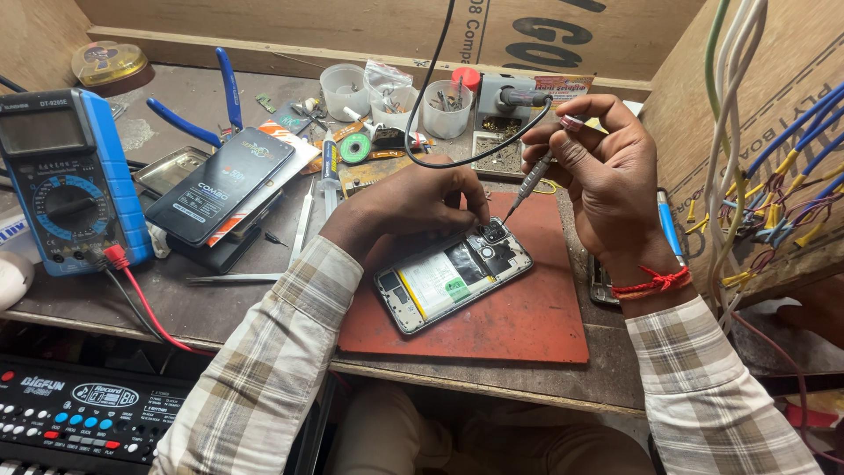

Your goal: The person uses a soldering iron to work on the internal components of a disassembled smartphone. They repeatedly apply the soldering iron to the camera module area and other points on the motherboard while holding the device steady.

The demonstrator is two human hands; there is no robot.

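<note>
The opened phone lies mid-bench on a red mat — left hand fingers pressed together on its far end, steadying it. Right hand fingers pinch a screwdriver, tip angled down by the camera module.

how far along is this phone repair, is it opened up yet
Done: the phone lies face down on the red mat with its back cover off, battery and board exposed. In hand: the left hand steadies its top edge while the right hand holds a screwdriver, tip at the camera corner. Left: the battery and board are not yet lifted out.
</note>
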